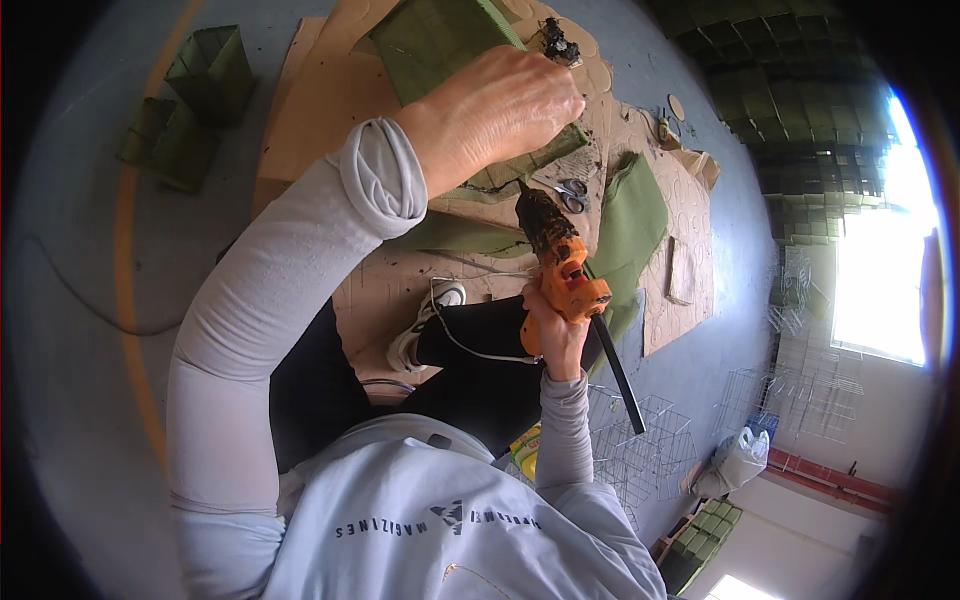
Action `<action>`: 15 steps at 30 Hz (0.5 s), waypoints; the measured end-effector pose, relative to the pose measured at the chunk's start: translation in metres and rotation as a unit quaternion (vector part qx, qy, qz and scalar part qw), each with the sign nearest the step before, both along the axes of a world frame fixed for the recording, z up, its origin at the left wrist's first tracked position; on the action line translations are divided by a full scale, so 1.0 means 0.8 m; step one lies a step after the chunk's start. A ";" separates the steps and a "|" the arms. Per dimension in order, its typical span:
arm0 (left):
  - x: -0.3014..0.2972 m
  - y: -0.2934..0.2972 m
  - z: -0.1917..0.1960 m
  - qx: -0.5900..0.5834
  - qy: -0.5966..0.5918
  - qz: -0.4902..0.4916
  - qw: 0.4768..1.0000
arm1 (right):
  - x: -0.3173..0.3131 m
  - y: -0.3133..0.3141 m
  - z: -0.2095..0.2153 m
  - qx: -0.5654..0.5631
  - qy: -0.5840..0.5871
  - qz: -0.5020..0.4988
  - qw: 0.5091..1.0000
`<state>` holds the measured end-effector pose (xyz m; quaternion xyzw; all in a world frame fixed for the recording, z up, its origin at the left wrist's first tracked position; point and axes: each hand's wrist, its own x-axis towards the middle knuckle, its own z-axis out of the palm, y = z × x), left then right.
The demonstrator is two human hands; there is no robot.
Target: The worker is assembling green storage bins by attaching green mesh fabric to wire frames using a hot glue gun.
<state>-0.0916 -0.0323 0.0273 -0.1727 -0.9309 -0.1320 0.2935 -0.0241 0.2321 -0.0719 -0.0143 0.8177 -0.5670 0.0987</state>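
My right hand [562, 338] is wrapped round the handle of an orange hot glue gun [572, 290]. Dark residue cakes the gun's front end, and a black glue stick [618, 375] juts from its rear. My left hand [505, 108] lies over a green woven-fabric box [440, 45], its fingers curled closed. What those fingers hold is hidden beneath the hand. Below that hand, the box's near edge [555, 150] shows close to the gun's tip. Scissors [573, 194] with dark handles lie just right of the tip.
Cardboard sheets [680, 230] cover the floor, with a loose green fabric piece [632, 205] on them. A black clump [560, 42] sits beyond my left hand. Green boxes [210, 75] stand at left. A white cord [465, 345] crosses my leg; wire frames [640, 440] lie right.
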 end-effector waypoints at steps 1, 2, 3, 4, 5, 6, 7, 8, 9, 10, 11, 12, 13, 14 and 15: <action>-0.002 0.000 -0.001 0.008 0.005 0.001 1.000 | 0.000 0.000 0.001 -0.006 -0.005 -0.005 1.000; -0.003 0.000 0.000 0.016 0.010 0.003 1.000 | -0.001 0.000 0.000 -0.005 -0.005 -0.005 1.000; -0.004 0.000 0.000 0.017 0.010 0.003 1.000 | -0.002 0.002 -0.001 0.002 0.011 0.000 1.000; -0.005 0.000 0.001 0.010 0.016 0.004 1.000 | -0.003 0.002 -0.001 0.009 0.027 0.006 1.000; -0.006 0.000 0.000 0.003 0.022 0.006 1.000 | -0.003 0.002 -0.001 0.010 0.027 0.006 1.000; -0.007 0.000 0.000 0.003 0.022 0.006 1.000 | -0.002 0.001 0.000 -0.003 0.021 -0.003 1.000; -0.008 0.000 -0.001 0.000 0.029 0.012 0.999 | -0.002 0.000 0.001 -0.015 0.015 -0.012 1.000; -0.008 0.000 -0.002 -0.002 0.037 0.018 0.999 | -0.003 0.002 -0.002 -0.015 0.015 -0.012 1.000; -0.013 -0.001 -0.010 -0.001 0.037 0.019 0.999 | -0.004 0.005 -0.007 0.007 0.066 0.019 0.998; -0.020 -0.004 -0.024 0.000 0.079 0.008 0.997 | -0.005 0.008 -0.010 0.027 0.116 0.049 0.992; -0.023 -0.004 -0.031 0.001 0.121 -0.003 0.993 | -0.007 0.009 -0.012 0.028 0.116 0.049 0.992; -0.026 -0.003 -0.038 0.001 0.121 -0.003 0.993 | -0.009 0.011 -0.013 0.044 0.133 0.059 0.988; -0.029 -0.003 -0.045 0.002 0.134 -0.005 0.991 | -0.009 0.011 -0.014 0.061 0.150 0.068 0.985; -0.030 -0.002 -0.046 0.003 0.148 -0.006 0.989 | -0.009 0.012 -0.016 0.061 0.150 0.069 0.984; -0.030 -0.002 -0.047 0.004 0.148 -0.006 0.989 | -0.008 0.012 -0.018 0.061 0.160 0.064 0.983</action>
